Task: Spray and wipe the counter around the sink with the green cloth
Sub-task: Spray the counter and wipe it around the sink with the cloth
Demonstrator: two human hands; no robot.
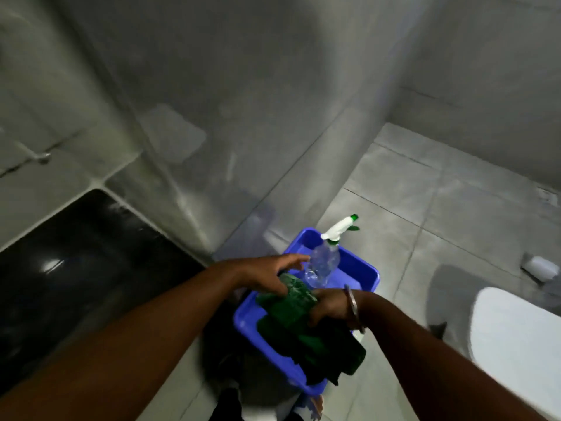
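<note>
Reaching open left hand [267,270] toward clear plastic spray bottle [323,262]; right hand [329,308] grips green cloth [291,308]; leaning bottle may topple.

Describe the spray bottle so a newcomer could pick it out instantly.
Find the blue tub on the grey tiled floor, by the wall's corner. The spray bottle leans in its far end, beyond the green cloth: the only clear plastic item, topped by a white trigger head with a green nozzle.

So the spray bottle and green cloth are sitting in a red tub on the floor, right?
Not quite: the tub is blue, not red, as the head view shows. The rest holds: the spray bottle and green cloth are in it, on the floor.
</note>
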